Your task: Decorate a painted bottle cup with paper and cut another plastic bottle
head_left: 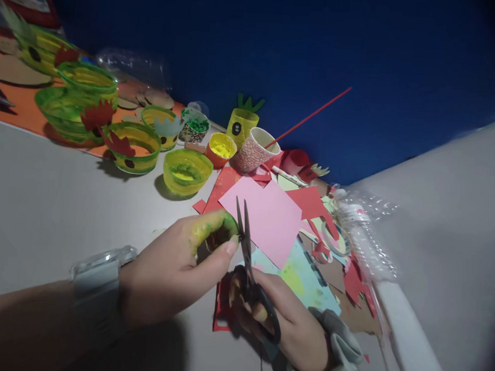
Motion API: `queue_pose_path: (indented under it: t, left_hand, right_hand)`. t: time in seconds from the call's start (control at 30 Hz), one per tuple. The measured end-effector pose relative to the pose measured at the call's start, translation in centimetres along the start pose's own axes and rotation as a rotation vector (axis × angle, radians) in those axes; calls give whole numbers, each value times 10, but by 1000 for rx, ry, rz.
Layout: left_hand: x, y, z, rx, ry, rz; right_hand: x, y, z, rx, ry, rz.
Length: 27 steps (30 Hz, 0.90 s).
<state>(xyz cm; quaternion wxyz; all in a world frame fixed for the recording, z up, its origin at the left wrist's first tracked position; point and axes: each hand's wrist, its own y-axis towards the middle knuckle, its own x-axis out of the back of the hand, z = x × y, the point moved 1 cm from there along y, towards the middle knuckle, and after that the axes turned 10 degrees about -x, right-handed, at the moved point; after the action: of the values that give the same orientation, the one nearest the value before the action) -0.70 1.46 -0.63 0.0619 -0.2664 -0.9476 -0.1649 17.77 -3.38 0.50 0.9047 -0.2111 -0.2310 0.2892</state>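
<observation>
My right hand [284, 320] grips black-handled scissors [248, 252], its fingers through the loops. The blades point away from me and stand slightly apart. On the left, my left hand [185, 265] has thumb and index finger pinched together right beside the blades. Whatever sits in that pinch is too small and dark to name. Yellow and green paint stains the index finger. Beyond the blade tips lies a sheet of pink paper [276, 220], over red paper [308, 202] and a paint-marked light blue sheet [308, 288].
Several green-and-yellow painted bowls [188, 171] stand at the left, some with red paper crests. A patterned cup [255, 150] holds a red stick [313, 117]. Paper scraps and a tape roll [336, 238] lie at right, beside a clear plastic bottle [369, 241]. A blue wall [288, 49] rises behind.
</observation>
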Motion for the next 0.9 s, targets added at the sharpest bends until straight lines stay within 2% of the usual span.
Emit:
queue_pose_path:
  t: [0.3,0.5,0.6,0.67,0.73,0.83,0.9]
  left_hand:
    - [-2,2,4,55,36,-11]
    - [-3,3,3,43,54,-22]
    - [-3,5,3,50,45,-19]
    - [-3,6,3,67,30,-13]
    - [-3,8,2,91,11,-7]
    - [-4,8,0,128,-11,-7]
    - [-3,7,-1,146,-11,-8]
  right_hand:
    - [0,1,-4,-27,136,59]
    - [-4,1,-6,-53,249,-49]
    - [-6,4,-10,-44,321,-52]
    - [-2,6,-11,-50,289,-127]
    - [7,4,-10,-62,153,-306]
    - [25,-4,-5,-125,-233,-574]
    - [37,-10,-4,-247,-527,-688]
